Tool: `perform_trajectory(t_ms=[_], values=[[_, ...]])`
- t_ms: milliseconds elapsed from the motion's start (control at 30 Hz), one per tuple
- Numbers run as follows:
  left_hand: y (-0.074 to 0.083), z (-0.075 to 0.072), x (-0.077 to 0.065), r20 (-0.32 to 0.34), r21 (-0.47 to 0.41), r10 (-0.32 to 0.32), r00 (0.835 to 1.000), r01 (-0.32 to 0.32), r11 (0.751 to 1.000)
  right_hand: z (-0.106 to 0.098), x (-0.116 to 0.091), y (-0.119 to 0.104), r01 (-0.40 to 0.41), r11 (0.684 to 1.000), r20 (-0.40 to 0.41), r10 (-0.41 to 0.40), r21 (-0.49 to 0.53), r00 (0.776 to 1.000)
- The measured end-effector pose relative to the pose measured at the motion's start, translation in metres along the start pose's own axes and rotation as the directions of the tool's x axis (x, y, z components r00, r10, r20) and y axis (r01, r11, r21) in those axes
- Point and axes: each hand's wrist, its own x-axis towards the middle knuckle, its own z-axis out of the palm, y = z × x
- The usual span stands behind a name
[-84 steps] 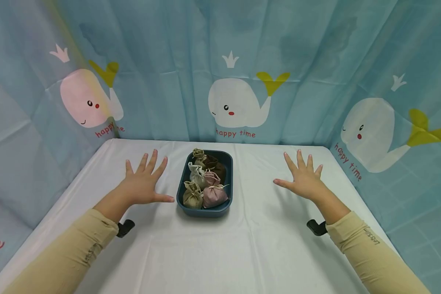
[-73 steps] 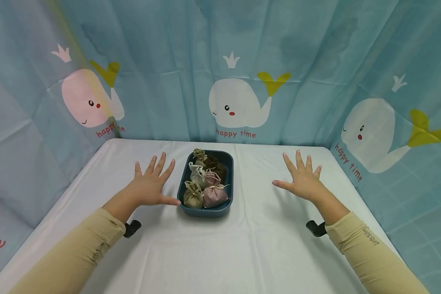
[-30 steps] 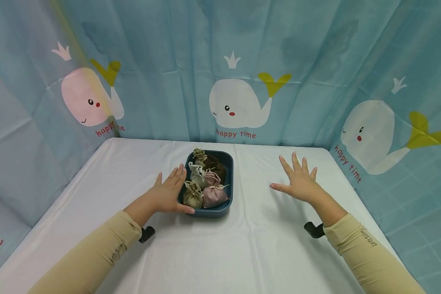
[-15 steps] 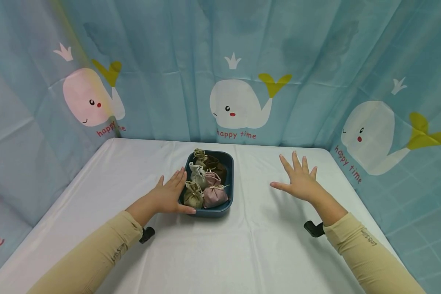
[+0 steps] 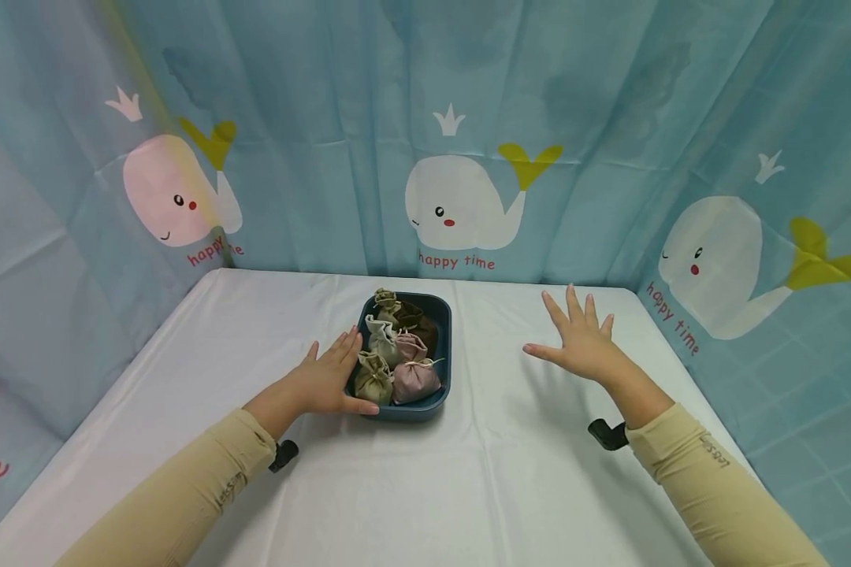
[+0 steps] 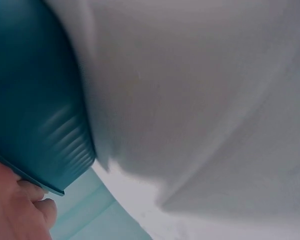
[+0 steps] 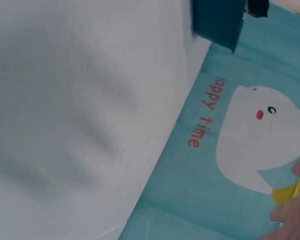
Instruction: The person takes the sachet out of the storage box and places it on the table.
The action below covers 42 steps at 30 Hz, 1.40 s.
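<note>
My left hand [image 5: 322, 383] rests at the left side of a dark blue plastic bin [image 5: 445, 346], fingers straight along the rim and thumb across its near corner. Inside sit several drawstring pouches: an olive pouch [image 5: 373, 379] and a pink pouch [image 5: 414, 381] in front, a pale grey pouch [image 5: 381, 339] and a smaller pink pouch [image 5: 409, 345] behind, and a dark brown pouch [image 5: 428, 332] and another olive pouch [image 5: 386, 305] at the back. The left wrist view shows the bin's ribbed wall [image 6: 40, 100] above my fingers [image 6: 20, 210]. Spread and holding nothing, my right hand [image 5: 585, 346] hovers over the table on the right.
A white cloth covers the table [image 5: 397, 504]. Behind it and along both sides hangs a blue curtain [image 5: 312, 197] printed with whales. Each wrist wears a black camera mount, such as the right mount [image 5: 607, 435].
Over the earlier frames my left hand has moved right, from beside the bin onto its rim. It has stayed there for the last second. My right hand has shifted only slightly.
</note>
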Motion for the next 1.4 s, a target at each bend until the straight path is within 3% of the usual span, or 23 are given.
perform_trajectory(t_ms=[700,1067,1400], values=[[0.0,-0.002,0.0,0.006,-0.007,0.015,1.0,-0.015,1.0,-0.007,0.02,-0.022,0.045,0.999,-0.042,-0.045,0.004,0.998],[0.001,-0.004,-0.001,0.006,-0.012,0.018,1.0,-0.018,1.0,-0.006,0.036,-0.054,0.12,0.993,-0.097,-0.118,0.013,0.988],[0.0,-0.002,0.001,0.007,-0.004,0.013,1.0,-0.013,1.0,0.004,0.038,-0.087,0.222,0.965,-0.087,-0.211,0.139,0.974]])
